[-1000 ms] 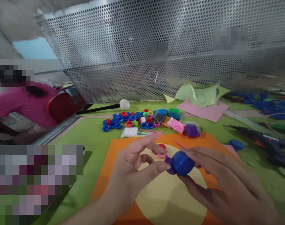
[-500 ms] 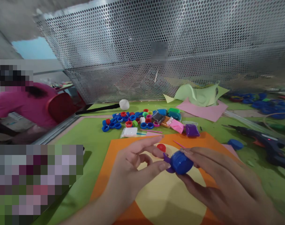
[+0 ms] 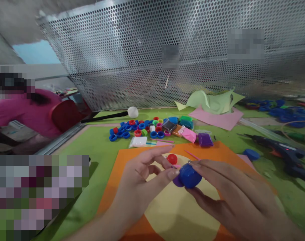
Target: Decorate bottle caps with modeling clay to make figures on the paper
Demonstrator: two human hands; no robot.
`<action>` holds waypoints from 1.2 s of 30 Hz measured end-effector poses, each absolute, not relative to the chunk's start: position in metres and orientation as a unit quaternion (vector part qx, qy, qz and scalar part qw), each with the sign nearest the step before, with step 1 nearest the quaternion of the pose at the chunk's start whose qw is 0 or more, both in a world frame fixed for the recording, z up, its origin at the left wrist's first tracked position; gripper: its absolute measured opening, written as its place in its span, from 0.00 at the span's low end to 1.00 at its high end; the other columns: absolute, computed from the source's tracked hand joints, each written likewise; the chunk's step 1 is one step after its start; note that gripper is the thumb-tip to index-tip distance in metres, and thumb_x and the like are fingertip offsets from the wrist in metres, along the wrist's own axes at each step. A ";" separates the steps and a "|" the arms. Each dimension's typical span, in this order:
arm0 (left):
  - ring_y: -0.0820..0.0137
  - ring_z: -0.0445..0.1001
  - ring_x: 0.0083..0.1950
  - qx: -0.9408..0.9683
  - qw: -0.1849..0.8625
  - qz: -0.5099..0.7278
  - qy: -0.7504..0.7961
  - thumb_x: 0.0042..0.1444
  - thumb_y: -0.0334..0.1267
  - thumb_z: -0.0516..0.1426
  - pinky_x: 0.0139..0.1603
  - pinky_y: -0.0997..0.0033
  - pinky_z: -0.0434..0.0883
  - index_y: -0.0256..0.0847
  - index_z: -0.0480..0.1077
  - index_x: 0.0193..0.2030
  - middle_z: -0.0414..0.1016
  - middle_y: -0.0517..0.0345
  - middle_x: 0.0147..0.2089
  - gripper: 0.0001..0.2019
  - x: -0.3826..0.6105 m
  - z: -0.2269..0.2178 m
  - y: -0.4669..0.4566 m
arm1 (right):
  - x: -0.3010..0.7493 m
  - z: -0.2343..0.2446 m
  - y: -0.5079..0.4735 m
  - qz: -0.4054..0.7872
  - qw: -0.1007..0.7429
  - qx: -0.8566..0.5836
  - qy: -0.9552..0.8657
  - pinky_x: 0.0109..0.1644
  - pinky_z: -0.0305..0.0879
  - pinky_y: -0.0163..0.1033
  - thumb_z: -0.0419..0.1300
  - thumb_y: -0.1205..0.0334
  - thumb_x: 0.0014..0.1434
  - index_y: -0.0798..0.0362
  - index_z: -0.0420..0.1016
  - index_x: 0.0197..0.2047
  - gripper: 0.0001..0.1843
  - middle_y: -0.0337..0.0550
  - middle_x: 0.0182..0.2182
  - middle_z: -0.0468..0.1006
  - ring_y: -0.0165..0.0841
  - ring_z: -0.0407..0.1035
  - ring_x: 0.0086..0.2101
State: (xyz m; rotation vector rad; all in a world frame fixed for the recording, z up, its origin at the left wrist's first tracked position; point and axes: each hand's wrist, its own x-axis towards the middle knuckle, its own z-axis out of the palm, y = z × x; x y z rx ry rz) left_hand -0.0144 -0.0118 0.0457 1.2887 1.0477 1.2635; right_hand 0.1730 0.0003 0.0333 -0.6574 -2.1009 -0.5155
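Between the thumb and fingers of my right hand [image 3: 232, 192] is a blue bottle cap [image 3: 192, 176], held on its side above the yellow paper circle [image 3: 177, 214]. A soft-looking purple piece [image 3: 178, 181], perhaps modelling clay, touches the cap's left side. My left hand [image 3: 139, 180] pinches the purple piece at its edge with thumb and a finger, the index finger stretched out above. Part of the purple piece is hidden by the left fingertips. Just beyond the hands, a red cap [image 3: 172, 159] lies on the circle, with a thin pink stick [image 3: 191, 154] to its right.
An orange sheet [image 3: 127, 160] lies under the circle. Behind it are several bottle caps [image 3: 126, 134] and clay packets [image 3: 205, 139]. A glue gun [image 3: 280, 147] and another blue cap [image 3: 251, 154] lie right. A perforated metal panel [image 3: 117, 67] stands behind; a person in pink [image 3: 37, 107] sits left.
The blue cap has shifted slightly left and turned a little in my right fingers. The purple piece moved left with it, and a bit of pink now shows below the red cap.
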 end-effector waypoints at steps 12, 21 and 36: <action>0.80 0.69 0.26 0.509 0.503 0.531 0.453 0.48 0.38 0.63 0.27 0.83 0.66 0.50 0.75 0.41 0.73 0.64 0.27 0.12 -0.015 0.044 -0.009 | 0.170 0.029 0.000 -0.197 0.422 -0.275 -0.841 0.34 0.68 0.36 0.60 0.63 0.56 0.61 0.72 0.42 0.12 0.45 0.34 0.79 0.31 0.73 0.32; 0.75 0.66 0.29 0.572 0.413 0.508 0.494 0.59 0.38 0.51 0.25 0.78 0.64 0.42 0.68 0.39 0.68 0.61 0.30 0.07 -0.009 0.032 0.000 | 0.178 0.032 0.012 -0.081 0.490 -0.353 -0.793 0.26 0.68 0.32 0.57 0.63 0.56 0.56 0.68 0.43 0.11 0.44 0.32 0.74 0.27 0.67 0.24; 0.48 0.77 0.37 0.808 0.125 -0.016 0.575 0.57 0.39 0.52 0.31 0.57 0.70 0.38 0.51 0.63 0.79 0.42 0.38 0.27 0.066 0.021 0.014 | 0.194 0.027 0.041 0.005 0.505 -0.444 -0.740 0.23 0.64 0.34 0.58 0.61 0.54 0.53 0.68 0.45 0.14 0.41 0.32 0.72 0.28 0.66 0.23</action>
